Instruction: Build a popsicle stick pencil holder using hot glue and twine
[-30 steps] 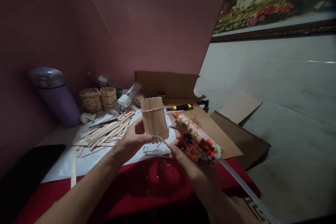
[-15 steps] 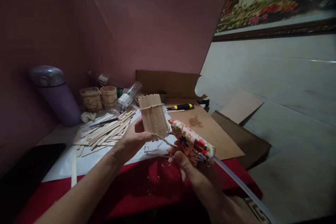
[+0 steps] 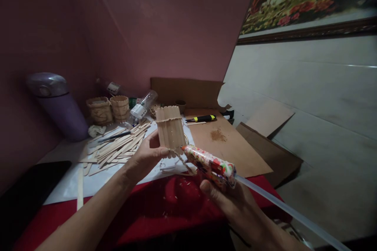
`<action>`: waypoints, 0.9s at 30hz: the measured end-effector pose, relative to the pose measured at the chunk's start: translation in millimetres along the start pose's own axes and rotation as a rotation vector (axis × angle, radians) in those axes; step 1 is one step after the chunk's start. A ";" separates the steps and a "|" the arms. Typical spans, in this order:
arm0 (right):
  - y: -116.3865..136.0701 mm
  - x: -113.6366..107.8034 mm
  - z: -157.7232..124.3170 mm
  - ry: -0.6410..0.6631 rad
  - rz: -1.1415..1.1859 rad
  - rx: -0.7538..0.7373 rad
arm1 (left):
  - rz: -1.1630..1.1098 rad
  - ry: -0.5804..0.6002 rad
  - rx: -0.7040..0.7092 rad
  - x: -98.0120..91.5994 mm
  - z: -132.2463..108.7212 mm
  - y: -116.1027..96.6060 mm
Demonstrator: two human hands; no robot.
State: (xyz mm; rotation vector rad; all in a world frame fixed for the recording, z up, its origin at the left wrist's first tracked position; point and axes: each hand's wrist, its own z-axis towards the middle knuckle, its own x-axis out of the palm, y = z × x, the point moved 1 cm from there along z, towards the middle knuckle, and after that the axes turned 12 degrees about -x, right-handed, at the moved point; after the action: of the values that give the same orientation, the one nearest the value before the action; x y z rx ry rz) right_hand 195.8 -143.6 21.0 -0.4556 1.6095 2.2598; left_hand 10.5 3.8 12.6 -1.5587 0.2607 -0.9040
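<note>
My left hand is closed round a small cup made of upright wooden sticks, held above the table with a twine band near its top. A loose end of twine hangs from the cup's lower edge. My right hand grips a glue gun wrapped in flowered paper. Its nozzle points left and almost touches the cup's bottom corner, where the twine leaves it. A clear glue stick sticks out behind the gun toward the lower right.
A pile of flat wooden sticks lies on white paper at left. Behind it stand two finished stick cups, a purple flask and a plastic bottle. A yellow-black utility knife rests on brown cardboard. A red cloth covers the near table.
The glue gun has dropped and tilted flatter, its nozzle moving left to the cup's lower edge. My right hand slid down and right. The cup turned slightly in my left hand.
</note>
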 end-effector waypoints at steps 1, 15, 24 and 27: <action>-0.2 0.4 1.2 0.006 -0.003 -0.016 | 0.002 0.001 0.003 -0.3 0.0 0.1; 2.8 0.9 7.5 0.020 -0.036 -0.044 | 0.022 -0.001 -0.003 1.8 0.5 -0.6; 5.2 0.2 7.2 0.031 -0.009 -0.061 | 0.009 0.001 -0.004 0.5 -0.3 -0.5; 8.1 0.5 7.7 0.043 0.014 -0.083 | 0.014 -0.001 -0.003 0.5 0.1 0.1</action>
State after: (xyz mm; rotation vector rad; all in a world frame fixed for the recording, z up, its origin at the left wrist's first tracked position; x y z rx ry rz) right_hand 191.3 -138.7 30.0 -0.5196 1.5482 2.3491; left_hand 10.9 3.5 12.8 -1.5583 0.2727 -0.8923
